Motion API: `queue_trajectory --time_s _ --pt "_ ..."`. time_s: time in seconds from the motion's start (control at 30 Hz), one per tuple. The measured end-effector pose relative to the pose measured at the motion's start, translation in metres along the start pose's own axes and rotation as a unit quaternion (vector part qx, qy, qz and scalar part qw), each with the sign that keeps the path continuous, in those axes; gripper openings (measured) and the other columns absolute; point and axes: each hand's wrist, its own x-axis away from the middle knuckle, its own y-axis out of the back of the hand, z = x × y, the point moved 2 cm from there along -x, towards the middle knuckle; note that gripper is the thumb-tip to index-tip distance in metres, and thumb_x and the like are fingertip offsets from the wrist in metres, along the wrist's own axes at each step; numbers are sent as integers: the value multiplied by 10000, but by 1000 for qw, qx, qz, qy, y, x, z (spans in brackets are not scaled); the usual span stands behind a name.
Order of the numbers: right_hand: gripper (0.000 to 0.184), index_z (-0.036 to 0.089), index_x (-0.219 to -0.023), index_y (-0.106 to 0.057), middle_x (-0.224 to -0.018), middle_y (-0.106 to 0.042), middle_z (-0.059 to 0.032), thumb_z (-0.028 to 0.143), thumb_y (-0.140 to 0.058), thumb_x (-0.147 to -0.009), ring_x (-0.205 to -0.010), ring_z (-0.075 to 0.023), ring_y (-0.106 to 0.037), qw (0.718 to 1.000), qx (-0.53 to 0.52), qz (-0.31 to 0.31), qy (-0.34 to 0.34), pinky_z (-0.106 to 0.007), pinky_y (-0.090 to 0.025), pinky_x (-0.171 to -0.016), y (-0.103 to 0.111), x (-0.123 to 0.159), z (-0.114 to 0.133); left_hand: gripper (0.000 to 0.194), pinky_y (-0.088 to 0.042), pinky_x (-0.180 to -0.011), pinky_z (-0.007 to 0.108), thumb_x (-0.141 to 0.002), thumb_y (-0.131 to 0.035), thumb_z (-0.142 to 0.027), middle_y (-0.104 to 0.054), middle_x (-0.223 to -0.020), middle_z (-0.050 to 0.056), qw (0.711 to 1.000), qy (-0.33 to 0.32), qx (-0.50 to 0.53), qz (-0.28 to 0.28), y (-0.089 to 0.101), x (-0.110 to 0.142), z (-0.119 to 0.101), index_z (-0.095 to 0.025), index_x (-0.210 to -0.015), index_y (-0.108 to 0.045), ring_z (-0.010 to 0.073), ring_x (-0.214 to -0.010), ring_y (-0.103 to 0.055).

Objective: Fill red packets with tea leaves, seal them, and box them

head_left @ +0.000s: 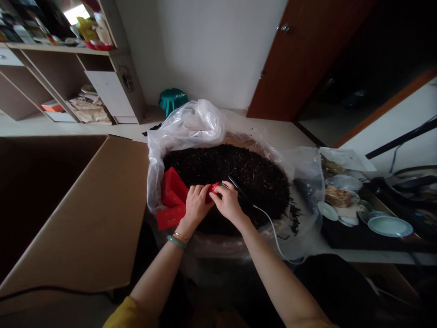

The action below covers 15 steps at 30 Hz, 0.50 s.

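Observation:
A big clear plastic bag (191, 125) lies open and holds a heap of dark loose tea leaves (239, 175). My left hand (196, 202) and my right hand (227, 202) meet over the heap and pinch a small red packet (212, 189) between their fingers. Under my right hand lies a black tool (239, 189) with a white cord (273, 232) trailing toward me. More red packets (172, 198) are stacked at the heap's left edge, beside my left hand. A green bangle and a gold one circle my left wrist.
A large open cardboard box (95, 218) stands at the left. At the right, a dark tray (375, 237) carries cups, small plates and bowls. Shelves (61, 82) line the far left wall, a green bag (172, 100) sits on the floor, and a brown door (300, 59) stands open.

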Motion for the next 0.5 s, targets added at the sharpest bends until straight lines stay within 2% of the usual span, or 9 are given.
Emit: queue_trajectory --time_s 0.1,0.23,0.3,0.4,0.43,0.47,0.5 --pt "122 250 -762 -635 -878 -719 -26 239 -553 -851 -1194 -305 -476 1000 -7 26 -8 -567 -322 -1005 -5 1 2 338 -469 -786 360 -792 -629 -221 -624 -932 89 1000 -8 19 -2 -1 1 0 -152 -1120 -586 234 -848 -544" --pt "102 236 -786 -629 -862 -714 -20 235 -552 -852 -987 -237 -612 998 -33 41 33 -551 -275 -1070 -5 2 3 285 -483 -769 342 -777 -633 -177 -633 -919 80 999 -1 35 -1 -3 2 2 -148 -1057 -588 225 -839 -560" --pt "113 224 -834 -634 -935 -708 -47 260 -532 -868 -959 -213 -631 996 -82 6 42 -473 -358 -1045 0 2 -3 299 -492 -764 345 -756 -667 -204 -633 -917 79 999 20 42 -9 -3 2 3 -149 -1039 -588 228 -839 -567" --pt "218 198 -963 -630 -1025 -687 -97 247 -423 -917 -952 -202 -643 988 -128 -78 -23 -355 -499 -874 6 2 -25 337 -502 -766 353 -713 -715 -253 -626 -899 63 996 60 57 -30 -3 0 5 -174 -1015 -588 231 -840 -575" --pt "225 188 -990 -628 -1018 -685 -104 215 -418 -912 -935 -202 -649 989 -117 -77 -48 -341 -513 -836 5 3 -33 344 -504 -772 355 -703 -722 -255 -625 -897 57 995 67 65 -38 -3 -1 5 -181 -1010 -586 230 -843 -579" --pt "214 177 -1008 -629 -1012 -686 -107 175 -453 -885 -929 -205 -651 993 -94 -43 -58 -340 -514 -831 1 4 -39 349 -505 -781 356 -698 -724 -251 -624 -899 54 994 72 75 -44 -2 -1 5 -186 -1011 -583 228 -850 -581" --pt "232 171 -1042 -626 -1032 -681 -110 140 -514 -842 -944 -212 -647 997 -61 20 -53 -343 -510 -841 -6 5 -44 349 -506 -787 358 -697 -722 -244 -623 -901 53 992 75 84 -50 -2 -2 5 -187 -1011 -581 228 -857 -583"
